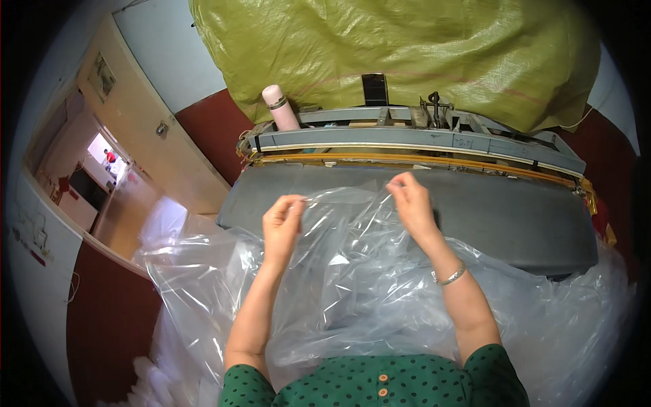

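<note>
A large sheet of clear plastic film [352, 292] drapes over my lap and spills down on both sides, crumpled and shiny. My left hand [282, 220] pinches its upper edge between thumb and fingers. To the right and slightly farther away, my right hand [411, 203] grips another part of the same edge. Between the two hands the film hangs in loose folds. Both hands are raised over the near side of a dark grey padded bench top [502, 217], which belongs to a long machine.
Behind the bench top runs a grey metal frame bar [434, 140] with an orange strip [407, 156]. A pink flask [279, 108] stands on the frame's left. A yellow-green woven sheet [420, 47] covers something behind. At left, an open door [149, 115] shows a corridor with a distant person.
</note>
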The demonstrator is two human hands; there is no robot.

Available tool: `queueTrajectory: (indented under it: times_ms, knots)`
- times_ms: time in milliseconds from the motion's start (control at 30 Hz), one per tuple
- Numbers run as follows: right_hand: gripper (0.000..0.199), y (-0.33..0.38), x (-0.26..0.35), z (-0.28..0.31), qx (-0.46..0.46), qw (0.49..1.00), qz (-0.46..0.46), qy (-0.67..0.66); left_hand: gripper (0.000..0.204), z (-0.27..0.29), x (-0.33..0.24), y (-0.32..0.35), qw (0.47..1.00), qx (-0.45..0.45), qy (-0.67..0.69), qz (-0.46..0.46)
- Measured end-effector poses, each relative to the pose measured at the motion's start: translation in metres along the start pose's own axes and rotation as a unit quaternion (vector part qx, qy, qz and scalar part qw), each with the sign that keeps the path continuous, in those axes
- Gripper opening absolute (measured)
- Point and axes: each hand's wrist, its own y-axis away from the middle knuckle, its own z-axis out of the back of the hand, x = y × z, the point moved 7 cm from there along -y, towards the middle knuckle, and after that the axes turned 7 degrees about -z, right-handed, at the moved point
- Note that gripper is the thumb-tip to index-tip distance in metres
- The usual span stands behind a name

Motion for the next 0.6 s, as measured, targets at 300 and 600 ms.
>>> queueTrajectory:
  times_ms: [300, 600]
  knots:
    - [0.011, 0.043, -0.003, -0.040, 0.114, 0.965, 0.066, -0.227, 0.026, 0.010, 0.046, 0.037, 0.951, -0.107, 0.192, 0.218]
    - [0.017, 0.036, -0.013, -0.097, 0.370, 0.828, -0.121, -0.403, 0.024, 0.005, 0.043, 0.060, 0.958, -0.052, 0.253, 0.128]
